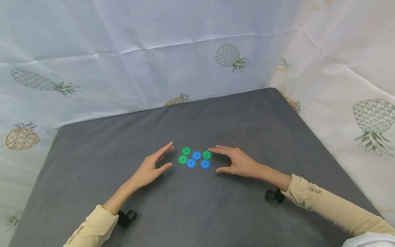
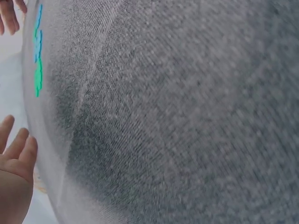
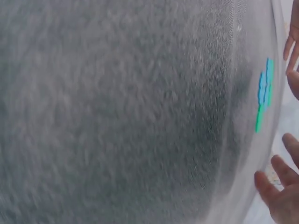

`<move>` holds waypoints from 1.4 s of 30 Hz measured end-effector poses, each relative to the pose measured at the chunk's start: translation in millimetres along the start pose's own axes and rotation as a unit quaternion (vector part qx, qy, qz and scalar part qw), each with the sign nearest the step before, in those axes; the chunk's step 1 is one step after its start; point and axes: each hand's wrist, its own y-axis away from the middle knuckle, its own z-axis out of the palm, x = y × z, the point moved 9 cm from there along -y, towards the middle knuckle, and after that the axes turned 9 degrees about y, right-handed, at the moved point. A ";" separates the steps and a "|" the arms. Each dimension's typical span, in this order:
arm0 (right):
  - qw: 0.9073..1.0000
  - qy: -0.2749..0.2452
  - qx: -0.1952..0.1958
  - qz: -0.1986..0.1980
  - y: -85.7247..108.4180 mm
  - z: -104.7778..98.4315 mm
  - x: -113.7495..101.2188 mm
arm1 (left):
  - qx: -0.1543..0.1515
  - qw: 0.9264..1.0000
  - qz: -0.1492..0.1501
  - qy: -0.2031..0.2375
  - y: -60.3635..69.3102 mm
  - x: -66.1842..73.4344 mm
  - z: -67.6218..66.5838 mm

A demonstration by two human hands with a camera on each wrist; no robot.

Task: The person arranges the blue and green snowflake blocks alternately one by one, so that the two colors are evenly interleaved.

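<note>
Several flat notched plastic discs lie on the grey cloth-covered table, blue discs (image 1: 191, 163) and green discs (image 1: 182, 160) close together. To their left is my left hand (image 1: 150, 168), thumb and fingers spread apart, holding nothing. My right hand (image 1: 242, 162) stands on the other side, its fingertips close to a green disc (image 1: 207, 155) and a blue disc (image 1: 205, 164); whether they touch cannot be told. In the left wrist view the left hand (image 2: 16, 163) appears with extended fingers. The right wrist view likewise shows the right hand (image 3: 282, 196) with nothing in it.
The grey table (image 1: 216, 212) reaches back to a white pineapple-print curtain (image 1: 154, 75), with another stretch of curtain (image 1: 348, 85) on the right. Black wrist straps with devices, left (image 1: 126, 218) and right (image 1: 275, 196), sit at the cuffs of the beige sleeves.
</note>
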 end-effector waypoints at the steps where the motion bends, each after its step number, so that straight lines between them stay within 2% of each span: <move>1: 1.000 -0.022 0.007 0.004 -0.2 -0.2 0.8 | 0.003 1.000 0.001 0.010 -1.0 -0.9 -0.1; 4: 0.997 -0.078 0.022 0.008 -1.1 1.5 3.7 | 0.007 0.999 -0.008 0.039 -3.4 -5.9 1.2; 7: 0.991 -0.133 0.024 0.022 -2.2 5.8 8.1 | 0.010 0.997 -0.029 0.065 -5.8 -11.9 3.5; 11: 0.984 -0.173 0.023 0.037 -4.6 11.8 11.2 | 0.017 0.995 -0.054 0.083 -9.0 -16.7 5.8; 19: 0.983 -0.175 -0.003 0.055 -7.4 21.9 14.5 | 0.003 0.995 -0.064 0.080 -16.1 -20.9 13.1; 23: 0.985 -0.162 -0.009 0.056 -10.2 23.9 15.6 | -0.003 0.997 -0.043 0.062 -18.7 -22.3 14.7; 28: 0.988 -0.148 -0.016 0.052 -13.0 24.7 14.1 | 0.007 0.999 -0.020 0.033 -18.6 -24.3 13.4; 36: 0.990 -0.134 -0.012 0.032 -16.7 25.3 11.0 | 0.020 1.000 -0.004 0.012 -24.5 -24.9 17.4; 42: 0.992 -0.121 -0.014 0.028 -18.5 27.5 10.0 | 0.011 1.000 0.005 0.002 -30.5 -20.8 22.9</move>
